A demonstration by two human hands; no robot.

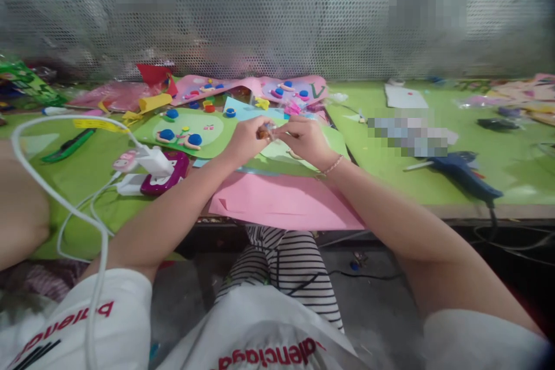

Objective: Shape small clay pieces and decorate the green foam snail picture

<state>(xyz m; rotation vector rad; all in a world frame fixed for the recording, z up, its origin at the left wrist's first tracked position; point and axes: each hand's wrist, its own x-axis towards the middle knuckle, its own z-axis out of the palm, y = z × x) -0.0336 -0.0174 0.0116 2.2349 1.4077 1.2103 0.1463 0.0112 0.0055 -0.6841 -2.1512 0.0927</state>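
A white shirt with red lettering (269, 352) lies nearest, below both hands. Green card (222, 133): beneath the hands. Pink sheet (286, 199): between hands and shirt. Right hand (306, 137): fingertips pinched narrow against a small item (262, 132), brownish-orange, partly clear, glossy, detail blurred. Left hand (248, 136): gripping it.

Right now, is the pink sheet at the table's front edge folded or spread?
The pink sheet is mostly spread: its broad surface shows, with a small flap or crease near its left corner.
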